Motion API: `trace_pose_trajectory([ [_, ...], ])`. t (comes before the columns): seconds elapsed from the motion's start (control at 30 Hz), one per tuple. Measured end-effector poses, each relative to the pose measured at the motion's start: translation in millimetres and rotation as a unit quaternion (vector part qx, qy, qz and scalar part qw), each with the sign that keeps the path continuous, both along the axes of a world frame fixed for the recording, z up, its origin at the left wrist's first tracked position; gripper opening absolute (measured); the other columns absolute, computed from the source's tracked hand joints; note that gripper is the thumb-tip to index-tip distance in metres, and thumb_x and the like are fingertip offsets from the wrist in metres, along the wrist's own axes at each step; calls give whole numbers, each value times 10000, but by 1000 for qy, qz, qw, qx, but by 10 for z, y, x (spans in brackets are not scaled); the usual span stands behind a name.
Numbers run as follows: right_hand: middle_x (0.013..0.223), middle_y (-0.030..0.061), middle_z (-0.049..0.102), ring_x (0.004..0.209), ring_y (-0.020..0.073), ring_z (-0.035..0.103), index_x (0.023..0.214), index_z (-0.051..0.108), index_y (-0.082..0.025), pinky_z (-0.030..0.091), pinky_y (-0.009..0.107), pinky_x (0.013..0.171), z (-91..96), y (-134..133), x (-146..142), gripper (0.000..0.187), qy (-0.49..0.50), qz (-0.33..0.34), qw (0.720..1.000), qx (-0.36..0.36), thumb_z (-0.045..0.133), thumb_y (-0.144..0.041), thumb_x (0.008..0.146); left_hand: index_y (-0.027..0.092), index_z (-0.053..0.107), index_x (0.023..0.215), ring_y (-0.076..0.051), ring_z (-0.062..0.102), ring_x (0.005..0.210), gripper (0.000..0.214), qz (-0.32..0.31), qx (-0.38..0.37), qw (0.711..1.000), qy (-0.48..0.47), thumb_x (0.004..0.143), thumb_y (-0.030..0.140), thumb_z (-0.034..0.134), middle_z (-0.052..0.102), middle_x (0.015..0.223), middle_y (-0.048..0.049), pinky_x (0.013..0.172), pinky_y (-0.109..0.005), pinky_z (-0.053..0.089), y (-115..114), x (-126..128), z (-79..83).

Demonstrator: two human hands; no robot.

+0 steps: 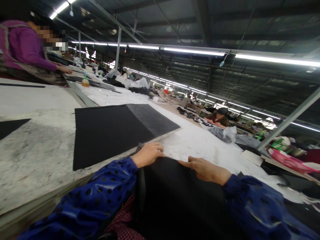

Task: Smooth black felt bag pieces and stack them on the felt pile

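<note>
The white tabletop [197, 140] forms the largest work surface, extending from the fingertips past a plastic bag on its far right side. The stained work surface [47, 146] adjoins it on the left; its near edge runs diagonally up to the right, passing just beyond the left hand. The black cloth [180, 196] is directly below both hands, its upper edge at the fingertips and its body descending toward the wearer, the lower end outside the view. The black panel [107, 133] lies flat on the stained work surface, beyond and to the left of the left hand; a grey section [153, 118] forms its right end. The pink container [291, 162] stands at far right, well apart from the hands; its contents cannot be determined. The plastic bag [228, 134] is translucent and crumpled; what it contains is likewise unclear. The right hand [207, 169] has its index finger extended along the upper edge, other fingers curled; whether it pinches the cloth cannot be determined. The left hand [148, 154] grasps the upper edge near its left corner. A short stretch of edge lies exposed between the hands. The squeeze bottle [85, 82], upright beyond the black panel, contains amber liquid.
</note>
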State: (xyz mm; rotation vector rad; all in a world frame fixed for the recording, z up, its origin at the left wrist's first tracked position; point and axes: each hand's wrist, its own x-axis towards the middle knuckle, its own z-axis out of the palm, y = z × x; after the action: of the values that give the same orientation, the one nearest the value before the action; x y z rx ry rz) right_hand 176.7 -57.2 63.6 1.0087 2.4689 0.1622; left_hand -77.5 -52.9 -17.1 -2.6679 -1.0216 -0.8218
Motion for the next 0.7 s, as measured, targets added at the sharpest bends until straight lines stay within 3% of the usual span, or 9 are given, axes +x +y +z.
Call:
trace_pose_trajectory([
  [0.13,958,128,585,787,242,601,1414,311,-350,444,345,694,-20,-54,-294,683,-2,-35,999,26,390,-39,812,256,673,934,-142,519,850,319,25,6,1000,-16,892,125,386,608,916,-18,731,-257,379,-16,-94,-58],
  [0.23,1003,140,588,798,256,600,1400,349,-343,443,371,729,-3,12,-305,612,22,-38,999,20,437,-107,842,229,651,982,-150,523,842,304,39,15,999,-31,914,156,364,608,901,-34,721,-263,380,-21,-104,-94],
  [0.37,1168,95,560,997,242,575,1384,385,-316,433,350,874,78,247,250,519,81,-68,994,-17,474,-326,872,186,636,967,-152,525,840,304,43,37,996,-65,933,181,334,599,888,-56,733,-272,392,-30,-89,-143],
  [0.43,1208,126,553,1068,275,549,1379,405,-248,421,381,910,93,333,682,581,79,-161,984,-2,503,-438,840,188,630,955,-156,521,849,306,44,59,995,-69,930,162,325,592,897,-59,741,-280,396,-34,-92,-172],
  [0.53,1169,145,588,1041,280,571,1355,431,-189,439,380,904,28,338,1238,692,106,-299,947,-44,565,-516,760,187,607,972,-164,511,849,299,53,99,991,-74,922,131,318,590,917,-65,740,-296,402,-37,-95,-223],
  [0.6,1111,127,622,995,258,594,1256,520,-174,465,345,871,-64,265,1430,611,176,-342,920,-77,592,-475,728,182,593,992,-169,506,852,293,58,122,987,-85,923,127,314,593,939,-73,741,-306,406,-39,-91,-262],
  [0.7,994,98,667,924,251,615,1054,622,-172,494,332,804,-168,87,1443,448,264,-361,890,-95,614,-424,683,183,580,1018,-172,504,851,280,62,141,982,-111,926,133,321,598,973,-81,743,-315,414,-59,-91,-311],
])
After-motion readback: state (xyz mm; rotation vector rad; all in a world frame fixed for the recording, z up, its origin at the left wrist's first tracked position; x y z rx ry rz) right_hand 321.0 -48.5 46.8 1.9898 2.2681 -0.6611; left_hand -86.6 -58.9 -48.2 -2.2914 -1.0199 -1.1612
